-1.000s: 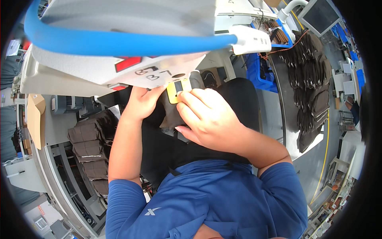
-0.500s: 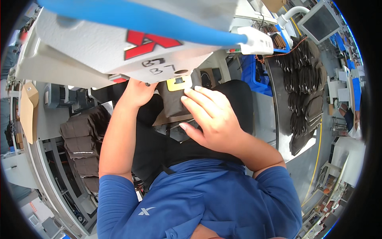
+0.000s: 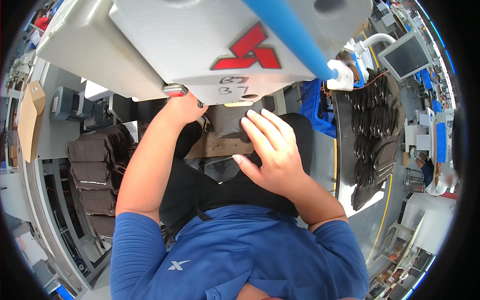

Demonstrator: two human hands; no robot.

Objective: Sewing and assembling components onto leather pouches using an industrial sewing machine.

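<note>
A white machine head [image 3: 200,40] with a red emblem and blue tube fills the top of the view. Under its front edge lies a piece of dark brown cloth [image 3: 229,122], with a yellow piece [image 3: 236,104] on it mostly hidden by the machine. My left hand [image 3: 184,107] reaches up beside a small red-and-silver part [image 3: 175,90]; its fingers are mostly hidden by the machine. My right hand [image 3: 272,155] is open at the right edge of the cloth, fingers stretched toward the yellow piece, thumb apart.
Stacks of dark cloth [image 3: 87,165] sit at left beside a motor [image 3: 70,104] and cardboard [image 3: 31,120]. At right are a blue bin [image 3: 313,112], a table with dark pieces [image 3: 372,130], a monitor [image 3: 405,55] and a seated person [image 3: 432,177].
My right hand has drawn back from the yellow piece and its fingers have straightened. The yellow piece is now mostly hidden under the machine head. The whole view has shifted with my head.
</note>
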